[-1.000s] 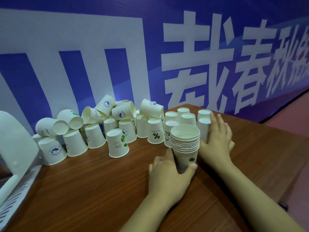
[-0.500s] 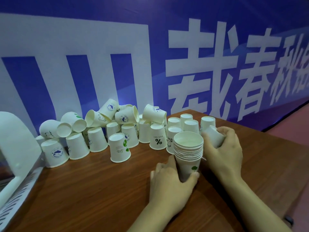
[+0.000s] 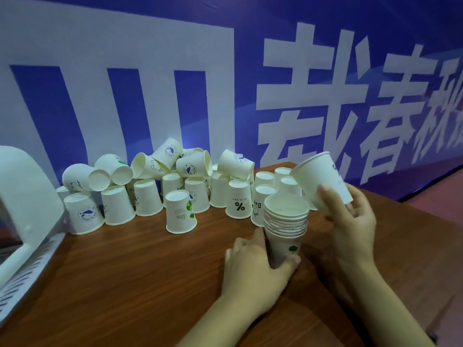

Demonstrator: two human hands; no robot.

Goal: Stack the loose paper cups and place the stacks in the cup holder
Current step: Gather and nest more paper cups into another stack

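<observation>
A: What's on the arms?
B: Both forearms bare, w/ no sleeve showing up to the frame's bottom edge.
A: Left hand [image 3: 253, 269]?
B: Bare. Short nails, unpainted.
A: Right hand [image 3: 350, 221]?
B: Same, short plain nails.

I seem to be at some event or promotional stand rather than in a home: right behind my wooden table [image 3: 125, 284] hangs a huge blue banner [image 3: 250, 46] printed with big white Chinese characters, filling the whole far side of my view. Dozens of white disposable paper cups [image 3: 180, 191] with small printed logos sit heaped along the far edge of the table, the kind handed out at a drinks point. At the near left stands a white plastic unit [image 3: 22, 196] with a slotted tray, though I cannot tell exactly what it is. To the far right I see a reddish floor [image 3: 446, 196]
</observation>
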